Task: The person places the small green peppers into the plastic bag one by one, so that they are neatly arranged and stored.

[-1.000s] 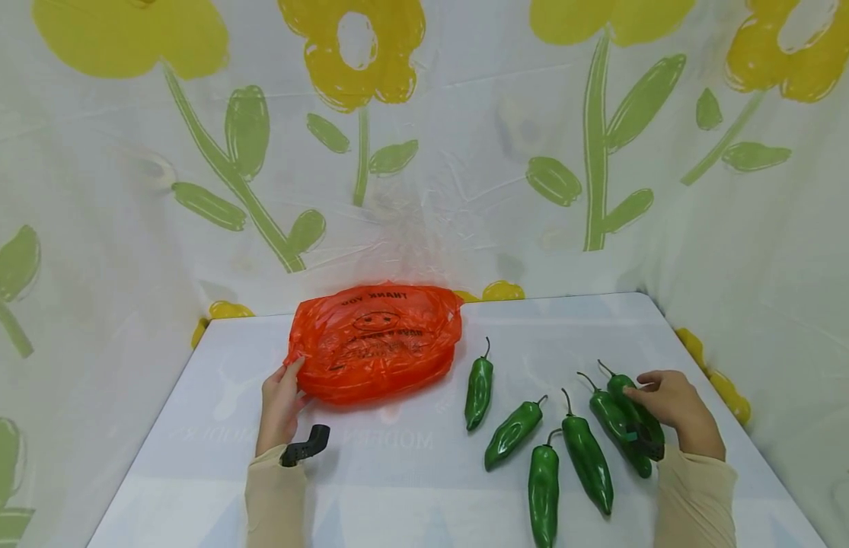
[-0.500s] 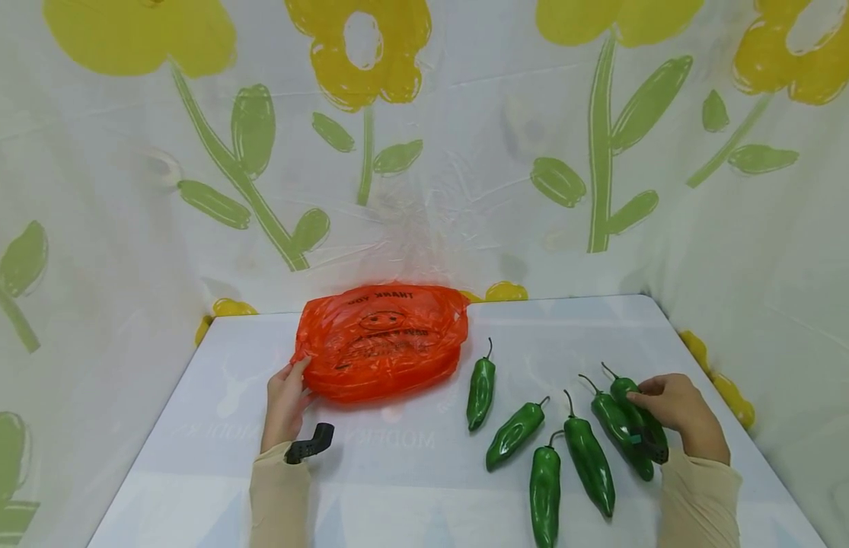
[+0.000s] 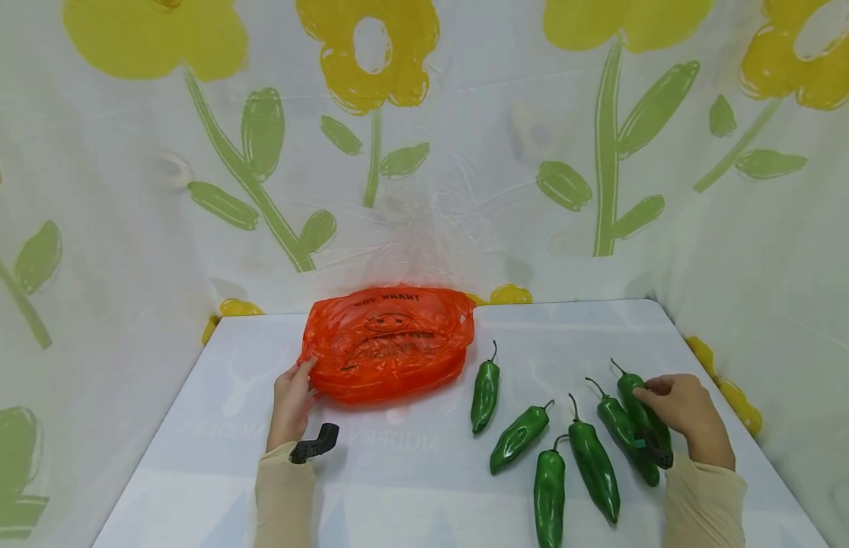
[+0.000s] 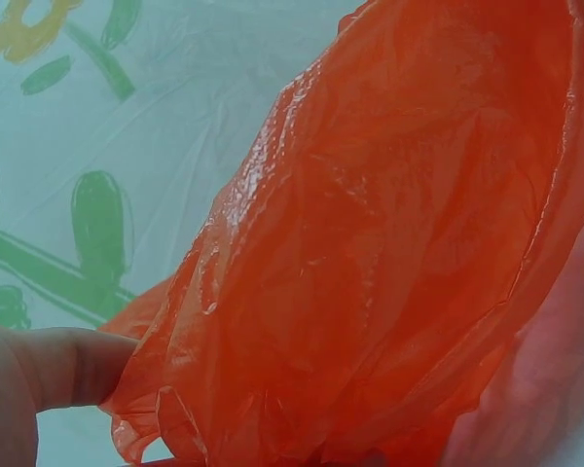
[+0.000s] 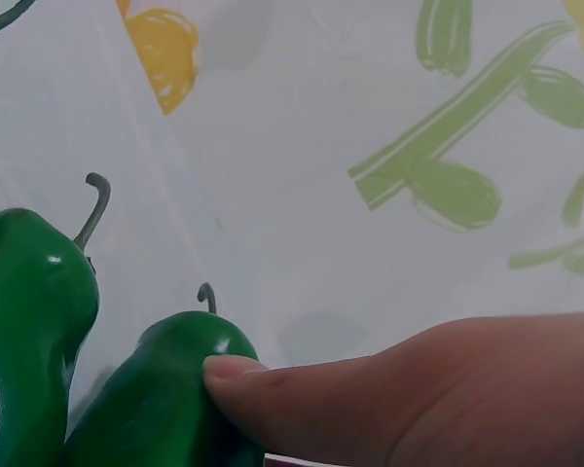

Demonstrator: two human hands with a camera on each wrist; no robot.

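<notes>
A red plastic bag with dark printing lies puffed up at the back left of the table. At its left edge, my left hand pinches the film, with a finger and folded plastic showing in the left wrist view. On the right, my right hand holds the rightmost green chili pepper, its thumb pressed against the stem end. The other fingers are hidden behind in the right wrist view. Close beside it lies another green pepper, its curved stem pointing away from me.
More green peppers lie loose between the hands: one near the bag, others nearer me, such as a long pepper. A flower-printed curtain encloses the white table at the back and sides.
The head view has shifted slightly, so everything sits a little further right in it. Both hands keep their places at the bag and the pepper.
</notes>
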